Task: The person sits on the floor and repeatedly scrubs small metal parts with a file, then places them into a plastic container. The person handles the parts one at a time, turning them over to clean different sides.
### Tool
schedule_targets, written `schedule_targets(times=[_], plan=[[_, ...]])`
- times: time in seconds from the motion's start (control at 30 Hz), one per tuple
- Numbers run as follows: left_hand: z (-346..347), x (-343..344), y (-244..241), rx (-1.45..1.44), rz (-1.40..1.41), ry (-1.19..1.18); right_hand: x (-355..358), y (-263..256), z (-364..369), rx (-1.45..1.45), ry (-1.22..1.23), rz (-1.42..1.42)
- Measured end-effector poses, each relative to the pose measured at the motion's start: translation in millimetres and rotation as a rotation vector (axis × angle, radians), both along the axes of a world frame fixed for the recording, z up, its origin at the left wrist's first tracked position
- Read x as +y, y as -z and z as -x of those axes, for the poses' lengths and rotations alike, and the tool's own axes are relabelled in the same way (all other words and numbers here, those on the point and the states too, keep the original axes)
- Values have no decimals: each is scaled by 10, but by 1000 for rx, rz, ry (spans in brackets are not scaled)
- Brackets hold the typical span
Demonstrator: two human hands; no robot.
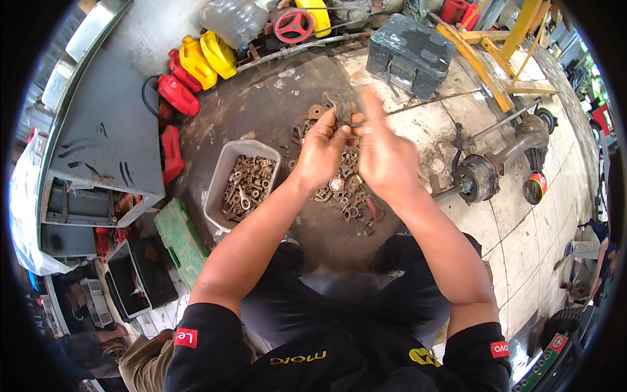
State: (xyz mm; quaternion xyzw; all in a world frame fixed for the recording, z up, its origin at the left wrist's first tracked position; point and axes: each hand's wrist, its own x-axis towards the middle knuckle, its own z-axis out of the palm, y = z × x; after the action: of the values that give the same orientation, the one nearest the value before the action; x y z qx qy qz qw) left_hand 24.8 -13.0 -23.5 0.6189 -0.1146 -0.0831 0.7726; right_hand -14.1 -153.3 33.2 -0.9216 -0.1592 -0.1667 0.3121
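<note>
Pinched in my left hand (321, 149) is a rusty curved metal part (339, 105), held above the floor. My right hand (387, 152) is beside it and blurred; its index finger points away from me and its other fingers are near the part. Whether they grip it cannot be told. Below both hands lies a heap of rusty nuts, washers and brackets (350, 193). A round washer-like piece (316, 111) shows just left of the held part. To the left stands a grey plastic bin (211, 188) holding bolts, nuts and a ring-ended metal piece (244, 198).
A black toolbox (411, 56) stands beyond my right hand. An axle assembly with a drum (475, 179) lies on tiles at right, near a yellow metal frame (482, 68). Red and yellow jugs (196, 61), a grey cabinet (105, 132) and a green case (181, 240) are at left.
</note>
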Motion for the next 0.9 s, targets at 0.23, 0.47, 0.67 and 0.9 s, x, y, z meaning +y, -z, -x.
schedule_targets(times=[0.23,0.47,0.67,0.9], plan=[[-5,-41,17,13,-5,57,-63,57,-74,-271,33,-156],[1,-95,132,5,-204,49,-96,107,-118,204,94,223],[-60,-98,105,67,-54,77,-137,151,-101,-203,78,-236],[-78,-11,201,-25,-259,112,-104,138,-106,56,105,-67]])
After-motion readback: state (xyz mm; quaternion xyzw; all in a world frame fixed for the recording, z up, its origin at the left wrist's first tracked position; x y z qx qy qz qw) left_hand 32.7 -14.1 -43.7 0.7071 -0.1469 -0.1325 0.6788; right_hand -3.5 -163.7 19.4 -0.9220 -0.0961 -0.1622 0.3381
